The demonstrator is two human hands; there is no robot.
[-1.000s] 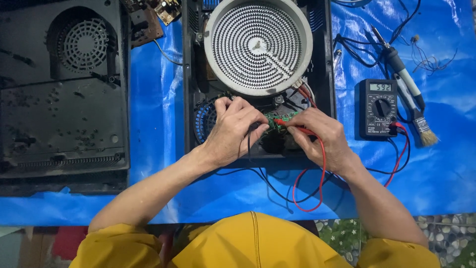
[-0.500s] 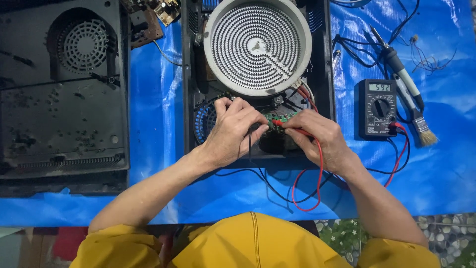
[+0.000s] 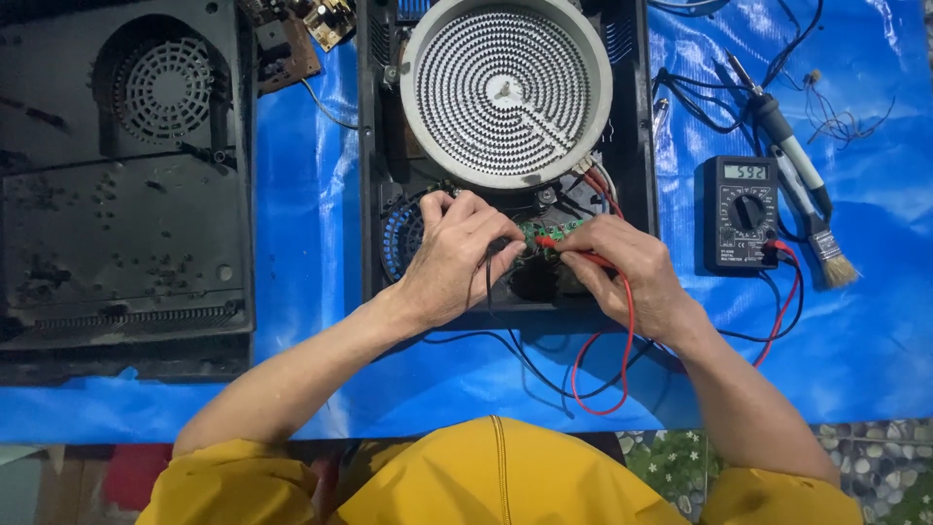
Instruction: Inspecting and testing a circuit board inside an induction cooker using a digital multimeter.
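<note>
An opened black cooker body lies on a blue sheet, with a round white heating coil at its top. Below the coil sits a small green circuit board. My left hand holds a black probe against the board. My right hand holds a red probe with its tip on the same board. Red and black leads loop toward me and run to a black multimeter on the right.
A black cooker base panel with a fan grille lies at the left. A loose circuit board sits at the top. A soldering iron, a paintbrush and thin wires lie right of the meter. Tiled floor shows at bottom right.
Both hands stay on the green board with only slight shifts of the probe tips. The multimeter's display reading has changed.
</note>
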